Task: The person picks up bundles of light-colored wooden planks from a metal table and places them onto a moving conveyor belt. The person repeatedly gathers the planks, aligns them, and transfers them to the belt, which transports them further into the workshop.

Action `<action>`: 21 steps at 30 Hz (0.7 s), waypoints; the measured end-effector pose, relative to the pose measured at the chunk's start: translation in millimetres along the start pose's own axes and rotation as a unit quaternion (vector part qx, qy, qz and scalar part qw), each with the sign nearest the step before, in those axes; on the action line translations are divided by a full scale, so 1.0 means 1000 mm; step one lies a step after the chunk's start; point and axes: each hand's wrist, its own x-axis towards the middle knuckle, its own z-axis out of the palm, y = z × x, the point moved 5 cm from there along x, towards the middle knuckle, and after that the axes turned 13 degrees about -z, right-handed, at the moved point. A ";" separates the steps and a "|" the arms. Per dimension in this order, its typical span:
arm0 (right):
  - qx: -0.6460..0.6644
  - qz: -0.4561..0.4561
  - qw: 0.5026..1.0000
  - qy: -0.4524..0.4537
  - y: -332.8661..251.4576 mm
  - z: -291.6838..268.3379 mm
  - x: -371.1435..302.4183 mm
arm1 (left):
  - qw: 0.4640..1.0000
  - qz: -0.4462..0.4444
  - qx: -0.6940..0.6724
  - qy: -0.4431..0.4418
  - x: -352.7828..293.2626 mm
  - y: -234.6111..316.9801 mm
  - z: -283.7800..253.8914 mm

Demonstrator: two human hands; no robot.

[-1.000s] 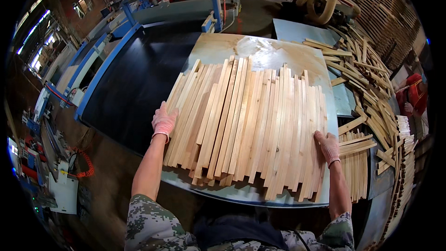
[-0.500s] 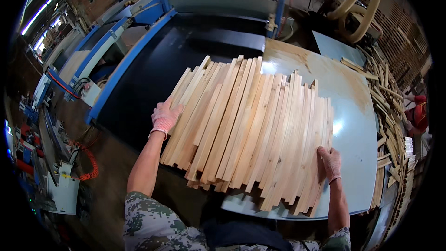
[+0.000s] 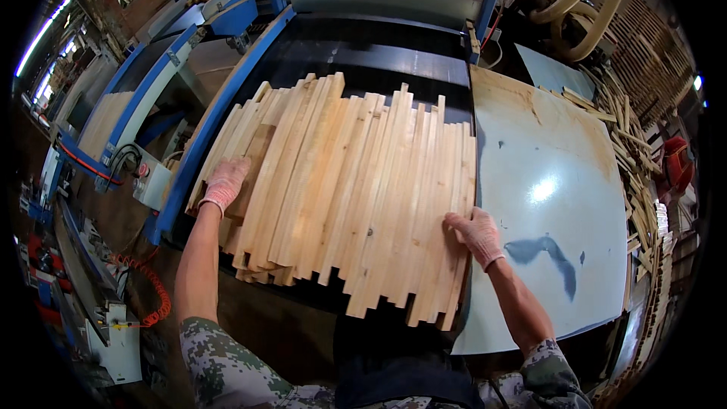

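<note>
A broad layer of pale wooden strips (image 3: pixel 341 182) lies side by side on the black conveyor belt (image 3: pixel 303 49), its ends uneven. My left hand (image 3: pixel 226 182), in a pinkish knit glove, rests on the strips near the left edge, fingers stretched out over them. Beside it a darker gap shows between the strips. At the right edge my right hand (image 3: pixel 477 236), gloved too, presses against the outermost strips with its fingers curled over the top. Under the near left ends, more strips show below the top layer.
A pale smooth tabletop (image 3: pixel 553 182) with dark and brown stains adjoins the belt on the right. Blue rails (image 3: pixel 219 117) and a blue frame (image 3: pixel 492 7) border the belt. Loose strips (image 3: pixel 632 151) are heaped at far right. A coiled red hose (image 3: pixel 155 291) hangs at left.
The strips have moved left, off the pale tabletop and onto the black belt. Both hands have gone left with them, and the left hand now lies further over the strips.
</note>
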 end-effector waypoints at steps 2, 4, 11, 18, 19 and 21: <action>0.018 -0.024 0.999 0.019 -0.018 0.022 0.003 | 0.988 0.028 -0.132 -0.076 -0.003 0.018 -0.001; 0.022 -0.028 0.999 -0.008 -0.027 0.040 0.009 | 0.987 -0.011 -0.161 -0.015 -0.027 0.030 -0.015; -0.061 -0.025 0.996 -0.053 -0.040 0.060 0.024 | 0.998 -0.025 -0.020 0.050 -0.094 0.103 -0.039; -0.041 -0.043 0.996 -0.073 -0.038 0.036 0.014 | 0.989 -0.074 0.107 0.074 -0.107 0.141 -0.028; -0.026 -0.067 0.994 -0.083 -0.042 0.034 0.013 | 0.984 -0.092 0.130 0.080 -0.109 0.139 -0.029; -0.062 -0.054 0.993 -0.087 -0.049 0.032 0.009 | 0.987 -0.060 0.133 0.073 -0.110 0.139 -0.029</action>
